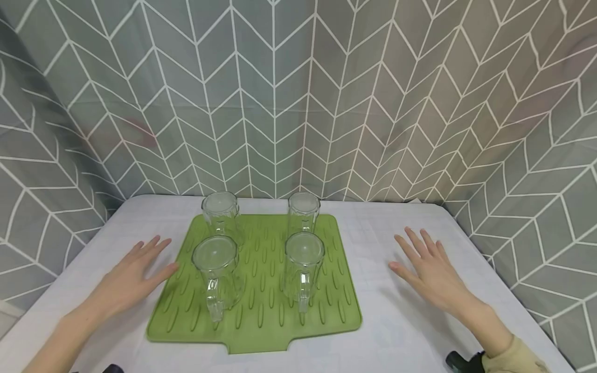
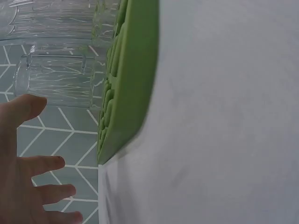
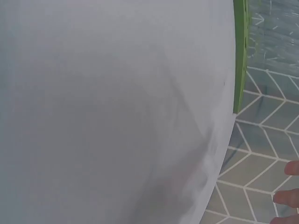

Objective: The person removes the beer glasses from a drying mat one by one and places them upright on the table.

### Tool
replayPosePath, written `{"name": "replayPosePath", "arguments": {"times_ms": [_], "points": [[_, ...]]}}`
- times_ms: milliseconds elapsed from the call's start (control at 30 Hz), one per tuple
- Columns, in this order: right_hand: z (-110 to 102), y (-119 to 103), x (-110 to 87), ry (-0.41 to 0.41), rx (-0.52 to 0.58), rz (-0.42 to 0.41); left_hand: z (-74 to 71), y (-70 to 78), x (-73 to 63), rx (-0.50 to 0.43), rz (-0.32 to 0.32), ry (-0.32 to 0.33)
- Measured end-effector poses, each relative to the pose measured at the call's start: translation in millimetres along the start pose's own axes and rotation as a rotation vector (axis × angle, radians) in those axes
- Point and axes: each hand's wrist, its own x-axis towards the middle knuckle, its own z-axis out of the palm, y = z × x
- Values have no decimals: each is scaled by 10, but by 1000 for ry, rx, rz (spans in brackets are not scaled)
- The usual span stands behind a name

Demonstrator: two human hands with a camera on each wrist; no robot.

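Observation:
A green ribbed drying mat (image 1: pixel 261 331) lies on the table, and several clear glass mugs stand on it in two rows. The front left mug (image 1: pixel 216 261) and front right mug (image 1: pixel 304 256) have their handles towards me. Behind them are a back left mug (image 1: pixel 220 206) and a back right mug (image 1: pixel 304 204). My left hand (image 1: pixel 125 282) hovers by the mat's left edge, fingers spread, holding nothing. Well right of the mat, my right hand (image 1: pixel 434 272) is held over the table with extended fingers and nothing in it. Some right fingertips (image 3: pixel 287 197) show in the right wrist view.
A white cloth (image 1: pixel 373 342) covers the table. Grey curtain (image 1: pixel 289 103) with a white chevron pattern hangs behind and along both sides. A dark strapped device (image 1: pixel 462 360) sits at the right wrist.

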Motion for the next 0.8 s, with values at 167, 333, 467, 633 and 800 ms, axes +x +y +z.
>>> {"name": "replayPosePath", "arguments": {"times_ms": [167,333,467,633,800], "points": [[23,-98,23,-8,40,4,44,15,35,-78,-12,-40],[39,-194,55,-1,109,20,81,33,48,-172,-39,-58],[57,-281,93,3,178,42,94,45,60,-269,-55,-41],[99,-380,135,17,239,70,125,26,61,-365,-60,-19],[107,-473,153,36,316,84,164,28,64,-405,-44,35]]}}
